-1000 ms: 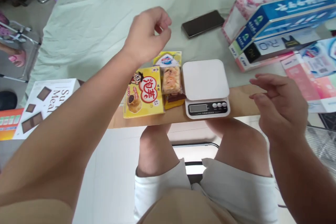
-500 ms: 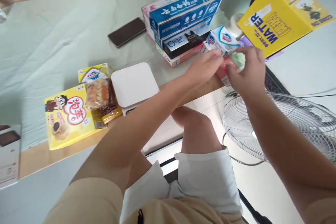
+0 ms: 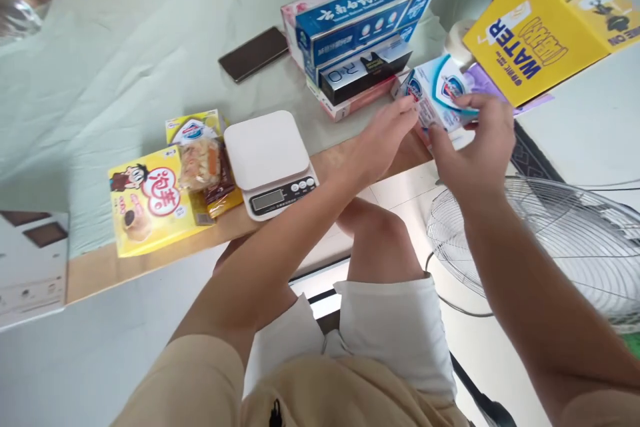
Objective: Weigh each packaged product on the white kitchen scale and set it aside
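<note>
A white and blue soap box (image 3: 443, 93) lies at the right end of the table, tilted among other packets. My right hand (image 3: 475, 140) grips it, thumb on the near side and fingers on the right. At its left end, my left hand (image 3: 393, 130) has its fingers closed against the box. Pink packaging shows partly beneath it, mostly hidden by the box and hands. Just left stand a blue toothpaste box (image 3: 365, 13) and a black and silver box (image 3: 367, 70), stacked on a pink box (image 3: 350, 101).
A white kitchen scale (image 3: 267, 150) sits left of my forearm. Beyond it are a yellow puff snack box (image 3: 150, 203), a wrapped pastry (image 3: 200, 165) and a phone (image 3: 254, 53). A yellow carton (image 3: 530, 33) stands right; a wire fan (image 3: 540, 240) is below.
My right hand has moved from the pink and green packaging onto the soap box, which now shows more of its top face. The view has shifted, uncovering the scale's display.
</note>
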The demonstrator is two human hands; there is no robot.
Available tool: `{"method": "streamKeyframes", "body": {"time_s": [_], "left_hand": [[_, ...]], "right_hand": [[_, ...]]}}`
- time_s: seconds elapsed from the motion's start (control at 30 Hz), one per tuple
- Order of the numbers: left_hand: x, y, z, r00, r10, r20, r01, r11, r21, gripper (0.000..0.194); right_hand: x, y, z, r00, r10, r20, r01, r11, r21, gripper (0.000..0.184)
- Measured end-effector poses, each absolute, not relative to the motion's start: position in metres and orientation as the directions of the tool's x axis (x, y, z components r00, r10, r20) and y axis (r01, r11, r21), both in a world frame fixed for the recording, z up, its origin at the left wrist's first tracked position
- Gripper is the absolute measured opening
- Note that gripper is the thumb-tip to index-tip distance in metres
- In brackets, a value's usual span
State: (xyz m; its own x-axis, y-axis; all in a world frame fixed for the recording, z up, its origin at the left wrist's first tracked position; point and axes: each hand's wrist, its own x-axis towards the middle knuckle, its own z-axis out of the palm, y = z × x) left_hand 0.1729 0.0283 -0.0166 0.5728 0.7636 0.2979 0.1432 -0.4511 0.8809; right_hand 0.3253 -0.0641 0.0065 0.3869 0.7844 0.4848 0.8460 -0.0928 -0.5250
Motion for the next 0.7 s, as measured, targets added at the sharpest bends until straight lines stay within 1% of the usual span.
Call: {"method": "streamKeyframes", "body": {"time_s": [0.07, 0.13, 0.17, 0.23, 0.3, 0.37, 0.43, 0.5, 0.57, 0.63, 0.7], "left_hand": [[0.131, 0.004, -0.013, 0.526, 0.799, 0.292, 0.076, -0.386, 0.919, 0.036], [0.082, -0.017, -0.01, 0.438, 0.839, 0.322, 0.072, -0.39, 0.918, 0.046], [0.057, -0.026, -0.009, 0.39, 0.86, 0.329, 0.105, -0.396, 0.912, 0.053], [0.011, -0.036, -0.007, 0.303, 0.898, 0.319, 0.205, -0.389, 0.898, 0.058], [-0.028, -0.04, -0.003, 0.213, 0.922, 0.324, 0.285, -0.376, 0.882, 0.056], [-0.057, -0.043, 0.0, 0.108, 0.928, 0.355, 0.304, -0.371, 0.877, 0.05], [-0.075, -0.051, 0.001, 0.016, 0.925, 0.379, 0.278, -0.368, 0.887, 0.043], [-0.082, -0.066, -0.001, -0.02, 0.922, 0.386, 0.231, -0.372, 0.899, 0.038], [-0.08, -0.084, -0.007, -0.009, 0.926, 0.377, 0.181, -0.369, 0.912, 0.034], [-0.072, -0.099, -0.014, 0.015, 0.939, 0.344, 0.133, -0.343, 0.93, 0.031], [-0.064, -0.106, -0.02, 0.033, 0.945, 0.325, 0.092, -0.327, 0.941, 0.03]], "right_hand": [[0.289, -0.081, 0.006, 0.298, 0.775, 0.557, 0.857, 0.04, -0.514, 0.04], [0.251, -0.084, 0.002, 0.206, 0.796, 0.569, 0.85, 0.143, -0.508, 0.042], [0.232, -0.08, -0.001, 0.157, 0.815, 0.558, 0.839, 0.187, -0.511, 0.041], [0.198, -0.065, -0.008, 0.056, 0.849, 0.525, 0.806, 0.272, -0.526, 0.04], [0.17, -0.046, -0.014, -0.029, 0.868, 0.496, 0.77, 0.336, -0.542, 0.04], [0.151, -0.028, -0.02, -0.082, 0.882, 0.464, 0.753, 0.36, -0.551, 0.038], [0.141, -0.017, -0.024, -0.093, 0.895, 0.437, 0.753, 0.35, -0.557, 0.039], [0.141, -0.016, -0.025, -0.072, 0.886, 0.457, 0.751, 0.35, -0.56, 0.046], [0.148, -0.024, -0.027, -0.028, 0.851, 0.524, 0.734, 0.373, -0.568, 0.049], [0.157, -0.038, -0.029, 0.024, 0.818, 0.574, 0.708, 0.391, -0.587, 0.044], [0.164, -0.053, -0.033, 0.073, 0.819, 0.57, 0.692, 0.37, -0.62, 0.039]]}}
